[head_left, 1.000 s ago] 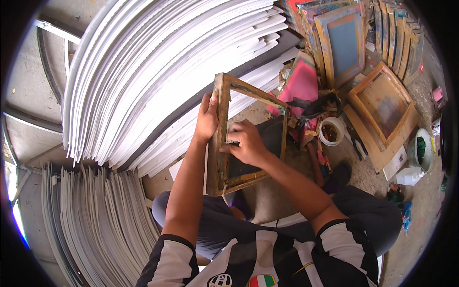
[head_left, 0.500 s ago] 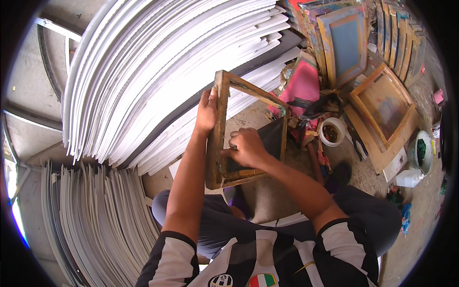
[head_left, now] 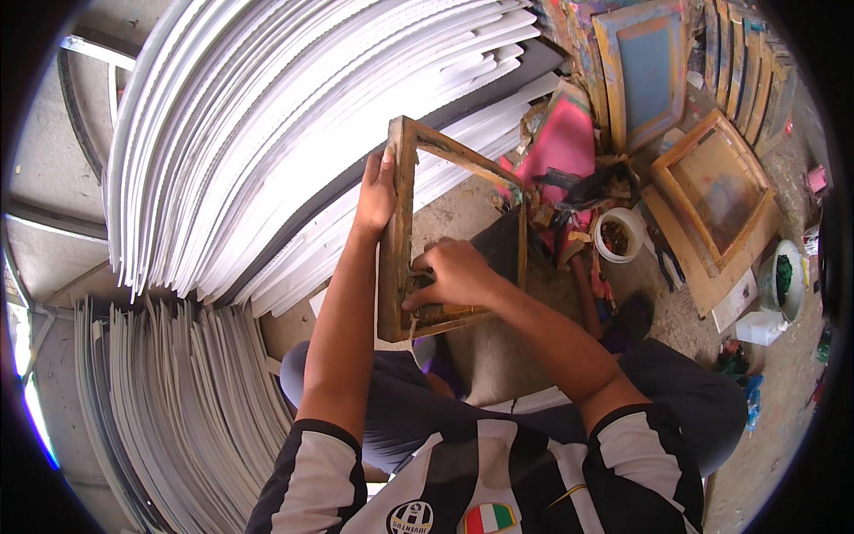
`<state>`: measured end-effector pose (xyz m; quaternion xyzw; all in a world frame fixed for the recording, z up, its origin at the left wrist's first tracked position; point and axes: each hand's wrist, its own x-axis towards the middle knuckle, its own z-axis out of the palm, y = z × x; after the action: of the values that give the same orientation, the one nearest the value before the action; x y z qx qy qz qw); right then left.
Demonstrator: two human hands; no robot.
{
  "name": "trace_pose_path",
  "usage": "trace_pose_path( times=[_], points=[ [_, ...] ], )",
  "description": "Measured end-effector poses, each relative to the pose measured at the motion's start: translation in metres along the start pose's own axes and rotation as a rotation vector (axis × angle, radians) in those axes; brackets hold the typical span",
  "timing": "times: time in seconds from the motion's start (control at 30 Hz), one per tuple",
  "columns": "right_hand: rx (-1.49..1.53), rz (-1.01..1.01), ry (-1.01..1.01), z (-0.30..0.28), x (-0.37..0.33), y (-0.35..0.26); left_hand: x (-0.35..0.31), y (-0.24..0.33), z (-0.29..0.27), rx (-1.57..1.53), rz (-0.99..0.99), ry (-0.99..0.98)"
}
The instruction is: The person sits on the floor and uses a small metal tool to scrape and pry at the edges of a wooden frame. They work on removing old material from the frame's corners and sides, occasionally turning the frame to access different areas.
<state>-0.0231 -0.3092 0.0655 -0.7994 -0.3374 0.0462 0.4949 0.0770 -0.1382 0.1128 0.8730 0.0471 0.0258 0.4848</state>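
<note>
A worn wooden screen-printing frame (head_left: 397,249) stands tilted in front of me, above my lap. My left hand (head_left: 377,198) grips its left side rail, fingers along the outer edge near the top. Dark mesh (head_left: 501,246) covers the lower right of the opening; the upper part is bare, and the floor shows through. Over the lower part of the opening, my right hand (head_left: 458,274) has its fingers bent toward the inner edge of the left rail, thumb below. What lies between those fingertips is too small to make out.
Stacks of white sheets (head_left: 267,151) rise at the left, with more sheets (head_left: 178,400) nearer me. Printing frames (head_left: 640,80) lean at the far right; another frame (head_left: 712,191) lies on cardboard. A white bucket (head_left: 620,236) and pink scraps (head_left: 562,142) sit beyond my foot.
The frame and both hands have shifted slightly left and up. My right hand has slid a little down along the left rail, its thumb now lower and farther from the fingers.
</note>
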Motion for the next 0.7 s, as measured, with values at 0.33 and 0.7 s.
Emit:
trace_pose_path(
  times=[0.33, 0.7],
  points=[
    [0.131, 0.074, -0.079, 0.011, -0.004, -0.001, 0.005, -0.003, 0.001, 0.015, 0.033, 0.011],
    [0.013, -0.038, 0.098, 0.02, -0.013, 0.004, 0.001, 0.008, 0.004, 0.031, 0.027, 0.021]
  ],
)
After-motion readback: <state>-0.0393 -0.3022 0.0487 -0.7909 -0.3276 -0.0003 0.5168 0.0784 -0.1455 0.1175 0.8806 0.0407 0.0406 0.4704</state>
